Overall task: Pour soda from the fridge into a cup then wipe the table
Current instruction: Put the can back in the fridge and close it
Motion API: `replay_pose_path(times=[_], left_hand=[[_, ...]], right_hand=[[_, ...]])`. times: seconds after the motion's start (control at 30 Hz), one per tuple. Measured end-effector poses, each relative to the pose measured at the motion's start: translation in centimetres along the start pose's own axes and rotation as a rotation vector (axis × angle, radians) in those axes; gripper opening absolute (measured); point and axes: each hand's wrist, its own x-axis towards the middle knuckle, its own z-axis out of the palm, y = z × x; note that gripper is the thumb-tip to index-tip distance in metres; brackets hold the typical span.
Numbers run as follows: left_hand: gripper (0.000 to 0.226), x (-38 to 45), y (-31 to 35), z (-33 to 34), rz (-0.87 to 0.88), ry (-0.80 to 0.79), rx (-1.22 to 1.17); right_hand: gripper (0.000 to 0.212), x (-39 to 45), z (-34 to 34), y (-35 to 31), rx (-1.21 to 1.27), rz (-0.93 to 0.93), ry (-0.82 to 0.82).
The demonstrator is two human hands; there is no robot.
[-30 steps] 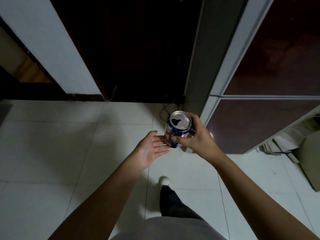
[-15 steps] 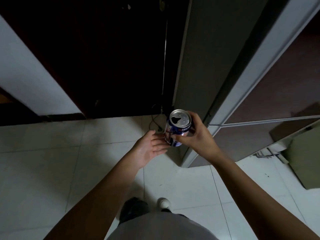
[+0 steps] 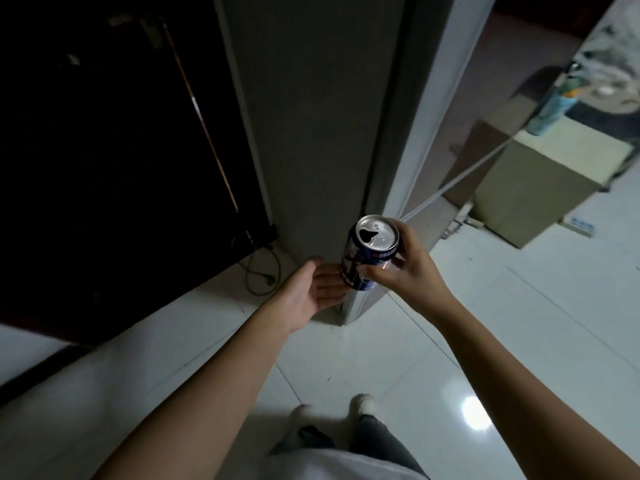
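Nearest us, our left hand lies palm up with fingers loosely spread, holding nothing, just below and left of the soda can, which our right hand grips round its side. The can stands near upright, its top already open; how much soda is inside we cannot tell. Farther off are a grey fridge side and a cardboard box, but no cup is in view.

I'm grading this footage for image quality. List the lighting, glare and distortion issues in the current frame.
Head view: dim overall, and the doorway at upper left is near black. A bright glare spot sits on the glossy floor tile. The wide-angle lens slants the door frame. The soda can, gripped by the right hand, is sharp enough to show its open top; the left hand is in shadow.
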Motion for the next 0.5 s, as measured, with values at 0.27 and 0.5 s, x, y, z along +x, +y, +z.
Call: replay_pose_path(times=[0.27, 0.5], left_hand=[[0.039, 1.1, -0.2, 3.5, -0.088, -0.138, 0.171], [0.032, 1.3, 0.8, 6.6, -0.060, -0.186, 0.296]], right_hand=[[0.064, -3.4, -1.8, -0.1, -0.017, 0.067, 0.243], [0.062, -4.2, -4.1, -1.2, -0.042, 0.082, 0.331]])
